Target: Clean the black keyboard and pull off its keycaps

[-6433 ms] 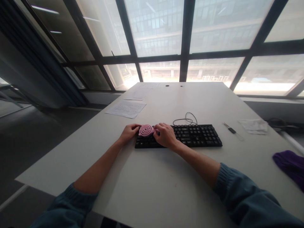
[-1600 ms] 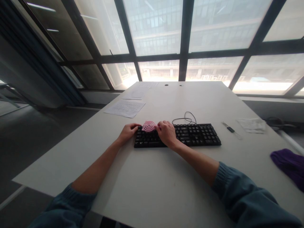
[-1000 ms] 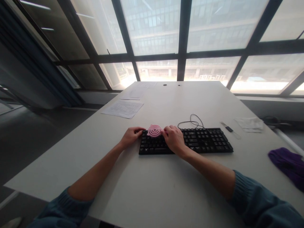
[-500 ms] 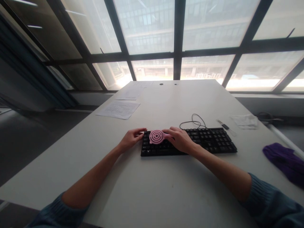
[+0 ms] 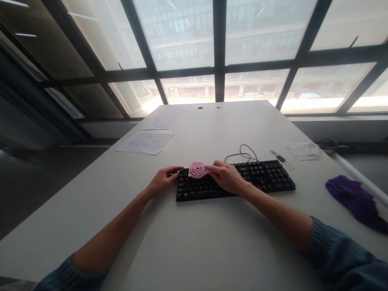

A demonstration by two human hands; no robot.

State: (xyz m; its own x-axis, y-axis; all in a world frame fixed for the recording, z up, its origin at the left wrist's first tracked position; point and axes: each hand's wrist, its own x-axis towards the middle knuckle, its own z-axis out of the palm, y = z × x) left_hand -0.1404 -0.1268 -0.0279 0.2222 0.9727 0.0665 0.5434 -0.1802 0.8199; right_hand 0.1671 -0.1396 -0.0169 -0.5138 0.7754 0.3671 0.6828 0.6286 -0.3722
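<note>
A black keyboard (image 5: pixel 260 178) lies across the middle of the white table (image 5: pixel 194 242). A round pink brush with ring-shaped ridges (image 5: pixel 197 169) rests on the keyboard's left end. My right hand (image 5: pixel 228 178) is closed on the brush's right side, fingers over the keys. At the keyboard's left edge my left hand (image 5: pixel 163 181) is curled, its fingertips against the far corner.
The keyboard's black cable (image 5: pixel 242 152) coils behind it. Printed sheets (image 5: pixel 145 142) lie at the far left. A small dark stick-like item (image 5: pixel 280 158) and a white wrapper (image 5: pixel 303 150) lie at the right, a purple cloth (image 5: pixel 351 198) near the right edge. Windows stand beyond.
The pink brush has shifted slightly across the left keys under my right hand. My left hand stays at the keyboard's left end. The head view has tilted and moved a little.
</note>
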